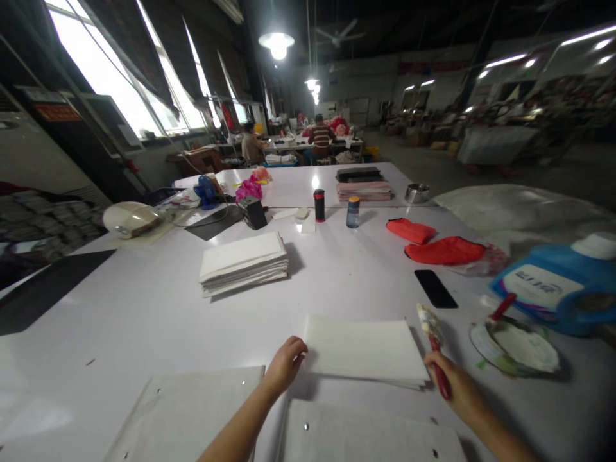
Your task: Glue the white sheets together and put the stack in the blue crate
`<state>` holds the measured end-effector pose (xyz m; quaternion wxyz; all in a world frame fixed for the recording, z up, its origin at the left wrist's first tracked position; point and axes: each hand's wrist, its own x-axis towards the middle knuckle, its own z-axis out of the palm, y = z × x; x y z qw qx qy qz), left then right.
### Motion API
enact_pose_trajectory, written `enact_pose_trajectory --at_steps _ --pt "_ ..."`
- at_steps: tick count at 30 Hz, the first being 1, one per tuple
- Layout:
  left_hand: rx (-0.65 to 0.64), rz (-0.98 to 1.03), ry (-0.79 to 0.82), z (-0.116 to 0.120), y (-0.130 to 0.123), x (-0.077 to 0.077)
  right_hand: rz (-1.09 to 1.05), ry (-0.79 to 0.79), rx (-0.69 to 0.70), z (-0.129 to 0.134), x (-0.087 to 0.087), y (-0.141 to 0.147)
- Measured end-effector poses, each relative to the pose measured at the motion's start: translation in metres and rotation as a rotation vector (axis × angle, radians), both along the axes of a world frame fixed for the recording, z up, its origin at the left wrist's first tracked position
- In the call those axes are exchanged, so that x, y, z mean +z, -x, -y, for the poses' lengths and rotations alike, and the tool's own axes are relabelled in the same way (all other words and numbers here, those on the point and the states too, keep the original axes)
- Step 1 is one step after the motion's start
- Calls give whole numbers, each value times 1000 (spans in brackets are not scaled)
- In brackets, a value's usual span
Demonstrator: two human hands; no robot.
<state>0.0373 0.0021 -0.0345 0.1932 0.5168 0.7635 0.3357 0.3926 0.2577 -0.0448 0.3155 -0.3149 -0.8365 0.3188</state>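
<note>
My right hand [447, 374] is closed round the red handle of a paintbrush [436, 343]. The brush's bristles point away from me and are caked with off-white paste. Close to that hand's left is the right end of a low stack of white rectangular sheets [359, 348]. My left hand [287, 362] has its fingers curled together at the stack's left edge; whether they pinch a sheet is hidden. Nearest to me lie two pale panels with metal studs, a left panel [192, 410] and a right panel [370, 433].
A paste-smeared pan [522, 346] with another red-handled tool stands right, beside a blue jug [558, 282]. A phone [436, 289], red cloth pieces [445, 250], a blue bottle [353, 213] and a dark flask [319, 206] lie beyond. A thicker white stack [244, 263] sits left. People sit farther back.
</note>
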Motion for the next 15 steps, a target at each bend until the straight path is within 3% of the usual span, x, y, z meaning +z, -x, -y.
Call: enact_pose_trajectory --at_steps 7,15 --pt "-146 -342 132 -4 -8 5 75 7 23 0 -10 -14" --pt "-313 -631 190 -11 -8 -8 52 -62 -23 -4 -23 -40"
